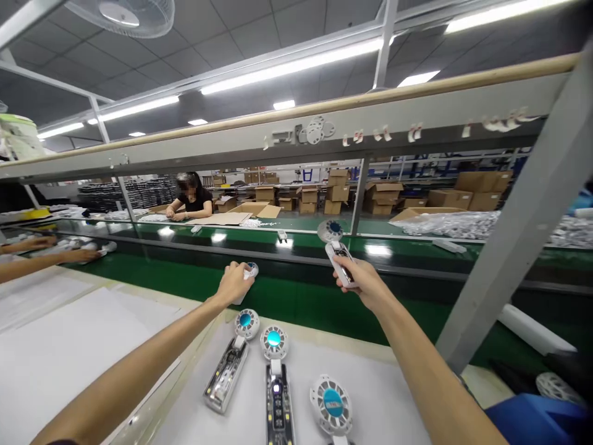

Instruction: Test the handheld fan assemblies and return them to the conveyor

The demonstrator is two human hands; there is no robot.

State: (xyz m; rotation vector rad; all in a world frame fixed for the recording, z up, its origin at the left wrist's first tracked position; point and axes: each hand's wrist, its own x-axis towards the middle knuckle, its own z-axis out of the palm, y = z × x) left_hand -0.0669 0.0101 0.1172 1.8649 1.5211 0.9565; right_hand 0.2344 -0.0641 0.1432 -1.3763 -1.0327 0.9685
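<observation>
My right hand [359, 278] is closed round the white handle of a small handheld fan [330, 232], its round head up, above the green bench strip. On the left, the fingers of my left hand [234, 283] grip another fan [251, 270]; most of its body is hidden behind the hand. Below, on white paper, lie three more fans. The left fan [226, 374] and the middle fan [278, 402] show circuit boards in their handles and blue disc centres. Only the head of the right fan [331, 405] shows fully.
A conveyor belt [306, 250] runs across, with a small white part [282, 235] on it. A grey post [514, 216] slants at right under an overhead shelf [259, 136]. Another person's hands [78, 254] work at far left; a person [189, 198] sits across. Cartons [338, 191] stand behind.
</observation>
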